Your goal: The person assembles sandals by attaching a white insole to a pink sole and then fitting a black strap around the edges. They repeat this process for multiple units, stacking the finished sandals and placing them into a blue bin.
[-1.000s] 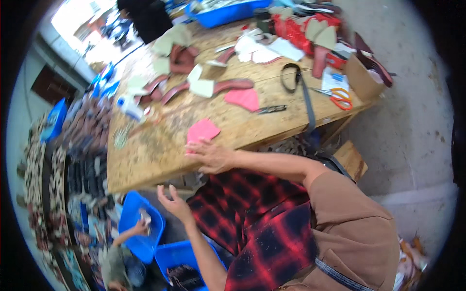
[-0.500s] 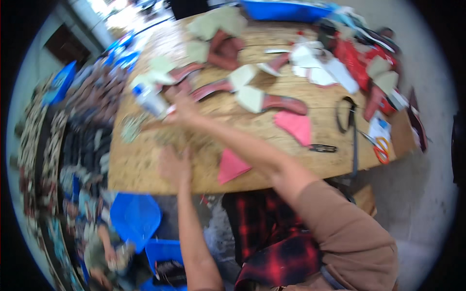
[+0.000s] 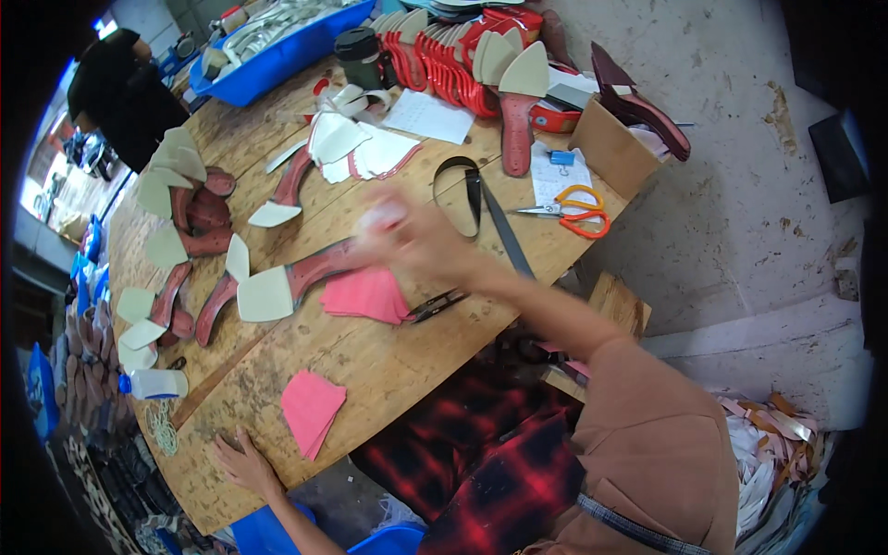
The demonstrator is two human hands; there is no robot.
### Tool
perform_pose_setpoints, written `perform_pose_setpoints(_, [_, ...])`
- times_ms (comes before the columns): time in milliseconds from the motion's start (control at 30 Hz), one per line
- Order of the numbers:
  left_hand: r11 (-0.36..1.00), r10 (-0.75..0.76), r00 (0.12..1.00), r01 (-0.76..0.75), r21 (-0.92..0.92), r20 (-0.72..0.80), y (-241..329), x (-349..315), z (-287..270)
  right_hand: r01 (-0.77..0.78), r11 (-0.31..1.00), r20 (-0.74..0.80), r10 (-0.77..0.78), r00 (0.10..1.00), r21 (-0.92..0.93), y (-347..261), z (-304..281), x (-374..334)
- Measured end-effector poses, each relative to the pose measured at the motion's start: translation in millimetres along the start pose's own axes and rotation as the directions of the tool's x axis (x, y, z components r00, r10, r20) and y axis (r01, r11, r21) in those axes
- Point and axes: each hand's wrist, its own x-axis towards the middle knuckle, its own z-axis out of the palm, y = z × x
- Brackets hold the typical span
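Observation:
My left hand [image 3: 245, 465] lies flat on the wooden table [image 3: 245, 375] near its front left edge, fingers spread, holding nothing. Close to it is a small stack of pink pieces [image 3: 313, 412]. My right hand [image 3: 421, 242] is over the middle of the table, smeared by motion. A pale pinkish blur shows at its fingers; I cannot tell if it is a held thing. Beside and partly behind that hand lies a red-brown shoe insole [image 3: 324, 268] with a cream front part [image 3: 265, 294]. Another pink stack [image 3: 365, 296] and a black-handled tool [image 3: 437, 305] are just below the hand.
More insoles [image 3: 199, 222] lie at the left, near a white bottle [image 3: 155, 384] with a blue cap. A black strap [image 3: 499, 227], orange-handled scissors [image 3: 564, 211] and a cardboard box [image 3: 615, 148] are at the right. Insoles in a row [image 3: 435, 69] and a blue tray [image 3: 277, 51] stand at the back.
The view has turned toward the right. My right hand has left the insoles by the bottle and moved right across the table. My left hand now rests near the table's front edge.

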Motion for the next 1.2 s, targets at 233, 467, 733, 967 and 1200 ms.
perform_pose_setpoints(233, [0.999, 0.015, 0.998, -0.013, 0.038, -0.053, -9, 7, 4, -0.236, 0.818, -0.564, -0.126, 0.816, -0.524, 105, -248, 24])
perform_pose_setpoints(467, [0.982, 0.071, 0.988, -0.092, -0.165, -0.134, -8, 5, 7, -0.217, 0.649, -0.278, 0.008, 0.961, -0.730, 186, -294, 41])
perform_pose_setpoints(733, [0.992, 0.054, 0.981, -0.074, -0.105, -0.187, 3, -10, -10, -0.161, 0.514, -0.252, -0.110, 0.962, -0.842, 111, -221, 2])
perform_pose_setpoints(967, [0.771, 0.280, 0.956, -0.275, -0.574, -0.083, 42, -26, -22, 0.149, 0.847, 0.214, -0.043, 0.976, -0.511, 42, -62, -69])
perform_pose_setpoints(1200, [0.678, 0.440, 0.856, -0.515, -0.524, -0.272, 105, 21, -26, 0.339, 0.848, 0.370, -0.186, 0.910, -0.408, 30, 65, 9])
